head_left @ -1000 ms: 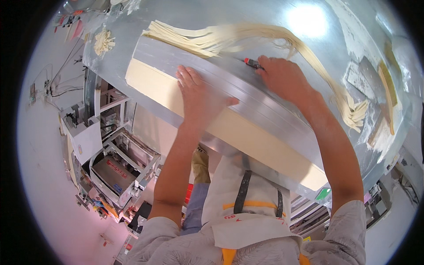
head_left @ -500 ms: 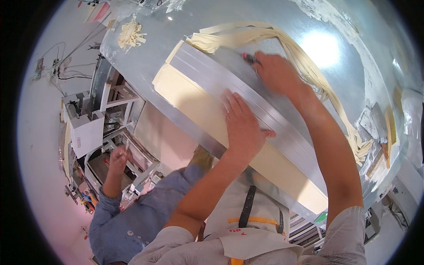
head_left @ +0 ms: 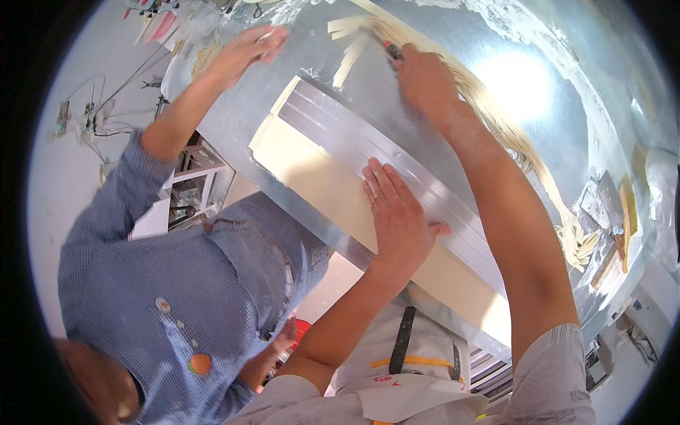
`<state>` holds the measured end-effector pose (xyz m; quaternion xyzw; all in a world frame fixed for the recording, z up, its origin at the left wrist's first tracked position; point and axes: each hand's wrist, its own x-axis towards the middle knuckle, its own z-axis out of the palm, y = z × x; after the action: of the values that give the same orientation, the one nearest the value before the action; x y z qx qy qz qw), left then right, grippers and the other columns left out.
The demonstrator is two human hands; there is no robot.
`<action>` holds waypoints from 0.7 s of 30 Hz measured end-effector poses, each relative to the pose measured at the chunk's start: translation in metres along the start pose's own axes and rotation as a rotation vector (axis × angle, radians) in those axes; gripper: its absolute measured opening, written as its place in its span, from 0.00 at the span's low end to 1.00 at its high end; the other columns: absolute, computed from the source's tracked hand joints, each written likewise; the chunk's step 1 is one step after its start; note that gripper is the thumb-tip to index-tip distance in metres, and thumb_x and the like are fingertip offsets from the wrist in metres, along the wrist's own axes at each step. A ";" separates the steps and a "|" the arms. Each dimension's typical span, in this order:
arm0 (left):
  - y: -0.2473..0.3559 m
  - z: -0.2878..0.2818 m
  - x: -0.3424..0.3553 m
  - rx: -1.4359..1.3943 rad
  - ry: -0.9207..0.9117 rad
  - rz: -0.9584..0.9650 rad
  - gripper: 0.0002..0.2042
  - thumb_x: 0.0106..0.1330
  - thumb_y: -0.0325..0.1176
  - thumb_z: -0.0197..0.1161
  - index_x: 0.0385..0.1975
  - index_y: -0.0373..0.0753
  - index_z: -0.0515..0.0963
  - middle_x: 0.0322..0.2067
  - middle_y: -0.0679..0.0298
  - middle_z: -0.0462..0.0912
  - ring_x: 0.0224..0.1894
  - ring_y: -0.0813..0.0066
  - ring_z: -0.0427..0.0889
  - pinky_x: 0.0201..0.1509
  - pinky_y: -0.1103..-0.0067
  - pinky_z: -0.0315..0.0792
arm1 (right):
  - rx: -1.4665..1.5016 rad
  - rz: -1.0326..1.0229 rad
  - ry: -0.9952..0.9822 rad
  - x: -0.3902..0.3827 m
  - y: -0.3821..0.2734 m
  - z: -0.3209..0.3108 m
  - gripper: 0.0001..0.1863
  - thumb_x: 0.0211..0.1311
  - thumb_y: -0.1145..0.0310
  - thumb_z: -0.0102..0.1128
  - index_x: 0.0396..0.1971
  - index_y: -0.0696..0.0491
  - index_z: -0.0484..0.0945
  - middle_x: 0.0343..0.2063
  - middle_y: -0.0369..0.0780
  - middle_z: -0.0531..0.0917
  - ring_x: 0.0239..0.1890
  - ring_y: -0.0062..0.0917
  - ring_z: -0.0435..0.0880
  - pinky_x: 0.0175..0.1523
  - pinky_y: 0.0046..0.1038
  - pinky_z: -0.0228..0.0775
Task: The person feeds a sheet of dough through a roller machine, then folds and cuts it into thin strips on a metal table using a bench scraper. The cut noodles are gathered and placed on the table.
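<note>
My left hand [head_left: 404, 219] lies flat, fingers spread, on a long ridged metal straightedge [head_left: 343, 131]. The straightedge covers the far side of a pale yellow dough sheet [head_left: 315, 180], whose near side is exposed. Beyond it, my right hand [head_left: 428, 85] is closed around a knife [head_left: 392, 49] with a dark and red handle; its blade is blurred. The knife is at the far end of a long bundle of cut dough strips [head_left: 489, 106], which curves along the table to the right. A few strips fan out left of the blade.
A co-worker in a blue knit top [head_left: 191, 283] stands close on my left, one hand [head_left: 258, 46] reaching over the table. Under that arm lies a small pile of dough scraps [head_left: 205, 58]. At the right are a flat scraper [head_left: 608, 198] and a wooden-handled tool [head_left: 627, 227].
My right hand has moved farther away with the knife, and the strips' far ends have shifted away and spread. My left hand stays on the straightedge. The co-worker has leaned in and reached over the table.
</note>
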<state>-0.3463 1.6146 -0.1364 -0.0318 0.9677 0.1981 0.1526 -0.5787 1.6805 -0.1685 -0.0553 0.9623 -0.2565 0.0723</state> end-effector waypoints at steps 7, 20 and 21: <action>0.004 0.019 0.007 0.186 -0.053 0.100 0.75 0.44 0.72 0.76 0.73 0.08 0.44 0.76 0.19 0.41 0.81 0.25 0.40 0.84 0.47 0.38 | 0.075 0.193 -0.111 -0.110 0.058 -0.048 0.12 0.77 0.61 0.55 0.46 0.56 0.76 0.37 0.53 0.87 0.41 0.54 0.87 0.47 0.55 0.77; 0.188 0.106 -0.023 -0.143 -0.009 0.938 0.32 0.65 0.38 0.74 0.67 0.34 0.73 0.74 0.51 0.64 0.75 0.43 0.64 0.78 0.50 0.59 | 0.256 1.023 0.591 -0.576 0.294 -0.173 0.19 0.83 0.54 0.54 0.48 0.58 0.78 0.26 0.43 0.77 0.29 0.28 0.72 0.38 0.34 0.69; 0.227 0.128 -0.027 -0.166 -0.084 1.027 0.32 0.64 0.39 0.74 0.67 0.36 0.73 0.74 0.51 0.64 0.75 0.44 0.64 0.78 0.50 0.58 | 0.241 1.066 0.619 -0.604 0.317 -0.170 0.20 0.83 0.53 0.53 0.45 0.58 0.77 0.25 0.43 0.76 0.28 0.27 0.72 0.37 0.34 0.68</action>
<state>-0.3123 1.8736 -0.1553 0.4430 0.8327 0.3245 0.0713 -0.0349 2.1230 -0.1145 0.5175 0.7983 -0.2958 -0.0858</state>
